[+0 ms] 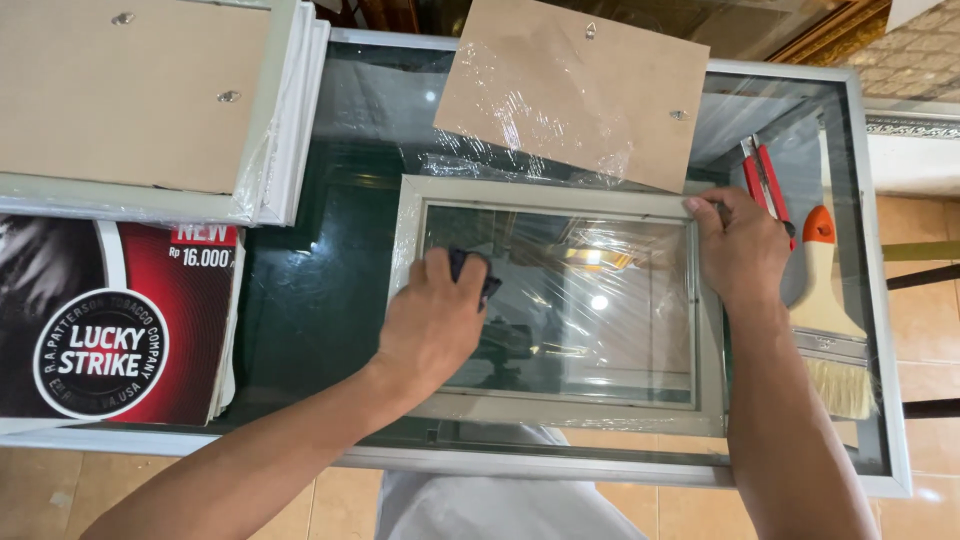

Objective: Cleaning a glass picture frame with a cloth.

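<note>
Frame [555, 300], grey, rectangular, glass-paned | left hand [435, 320] presses dark cloth [470, 268] | right hand [740, 250] grips corner

Left hand [435, 320] with dark cloth [470, 268] on framed glass [600, 310], right hand [742, 250] at frame corner.

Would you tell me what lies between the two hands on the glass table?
In the head view, only the picture frame's glass pane spans between the left hand, pressing a dark cloth, and the right hand at the frame's corner.
</note>
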